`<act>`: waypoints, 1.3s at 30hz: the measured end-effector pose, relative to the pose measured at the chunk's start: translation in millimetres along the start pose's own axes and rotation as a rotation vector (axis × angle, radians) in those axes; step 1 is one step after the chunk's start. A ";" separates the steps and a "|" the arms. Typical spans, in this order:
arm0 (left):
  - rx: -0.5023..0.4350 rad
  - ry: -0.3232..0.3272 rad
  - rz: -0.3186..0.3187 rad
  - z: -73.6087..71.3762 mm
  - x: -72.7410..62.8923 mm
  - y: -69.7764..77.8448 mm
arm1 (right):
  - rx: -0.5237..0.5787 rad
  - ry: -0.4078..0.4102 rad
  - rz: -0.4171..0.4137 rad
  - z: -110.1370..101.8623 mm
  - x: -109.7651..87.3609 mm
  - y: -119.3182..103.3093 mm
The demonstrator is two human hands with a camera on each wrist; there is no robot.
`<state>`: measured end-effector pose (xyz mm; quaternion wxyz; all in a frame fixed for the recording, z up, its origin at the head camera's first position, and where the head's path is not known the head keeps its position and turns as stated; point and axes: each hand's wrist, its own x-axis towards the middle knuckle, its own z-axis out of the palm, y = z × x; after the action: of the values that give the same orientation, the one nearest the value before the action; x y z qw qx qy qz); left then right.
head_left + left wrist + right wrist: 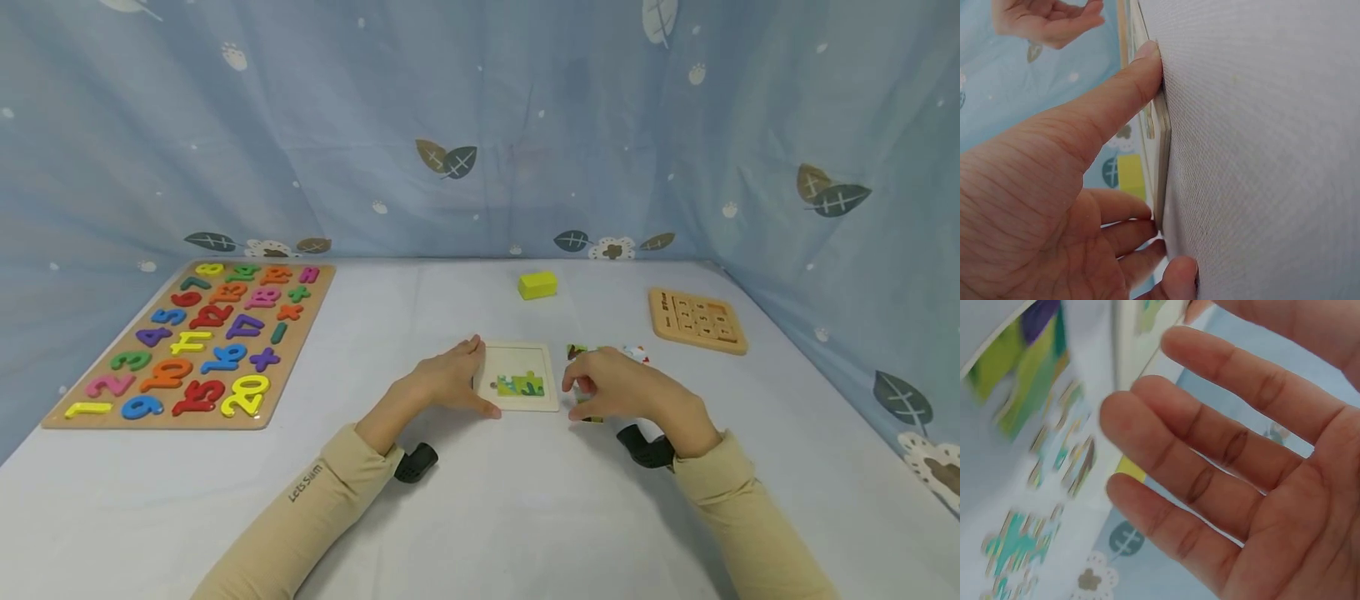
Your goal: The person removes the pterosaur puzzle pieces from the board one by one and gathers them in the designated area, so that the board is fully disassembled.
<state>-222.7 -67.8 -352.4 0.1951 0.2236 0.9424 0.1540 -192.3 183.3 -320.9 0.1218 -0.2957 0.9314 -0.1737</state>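
A square, pale wooden puzzle board (517, 402) lies on the table between the hands. In its lower right part sits a green puzzle piece (521, 385). My left hand (450, 379) grips the board at its left side; in the left wrist view the thumb (1125, 87) touches the edge and the other fingers meet it further along. My right hand (618, 385) hovers just right of the board, its fingers loosely bent and holding nothing. Below it lie several loose puzzle pieces (1017, 540), partly hidden by the hand in the head view.
A large number board (255, 408) with coloured digits lies at the left. Behind the puzzle board stands a yellow-green block (537, 285). A small wooden number-tile board (697, 322) is at the back right. A blue patterned curtain (480, 125) closes off the back.
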 end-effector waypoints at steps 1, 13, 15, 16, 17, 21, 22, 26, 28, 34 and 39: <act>-0.001 0.000 0.000 0.1 0.1 0.4 | 0.006 0.004 -0.008 0.6 1.3 -1.8; 0.007 -0.002 -0.004 1.0 -2.0 3.4 | -0.049 0.026 -0.015 8.7 27.4 -19.5; 0.015 -0.004 -0.004 0.8 -1.7 3.1 | -0.069 0.031 -0.009 11.0 34.1 -22.7; 0.017 -0.005 -0.004 0.8 -1.6 2.9 | -0.082 0.031 -0.007 12.4 37.6 -24.6; 0.017 -0.006 -0.004 0.8 -1.5 2.7 | -0.091 0.030 -0.002 13.9 40.7 -27.4; 0.020 -0.008 0.003 1.2 -0.7 2.0 | -0.143 0.034 -0.003 22.5 52.7 -35.3; 0.019 -0.007 0.006 1.3 -0.7 1.9 | -0.157 0.032 -0.006 24.3 54.9 -37.0; 0.018 0.000 0.019 0.5 -2.0 2.4 | -0.184 0.028 -0.016 28.5 60.7 -42.3; 0.018 0.004 0.020 0.1 -2.6 2.5 | -0.191 0.039 -0.027 29.0 61.7 -44.2; 0.006 0.004 0.014 -0.7 -3.2 1.9 | -0.218 0.056 -0.043 29.2 63.0 -48.9; 0.009 0.003 0.007 0.3 -2.1 -0.2 | -0.225 0.057 -0.038 30.3 64.8 -50.0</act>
<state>-220.9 -68.9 -352.1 0.1922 0.2277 0.9426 0.1508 -208.4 99.0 -336.7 0.0582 -0.3201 0.9423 -0.0788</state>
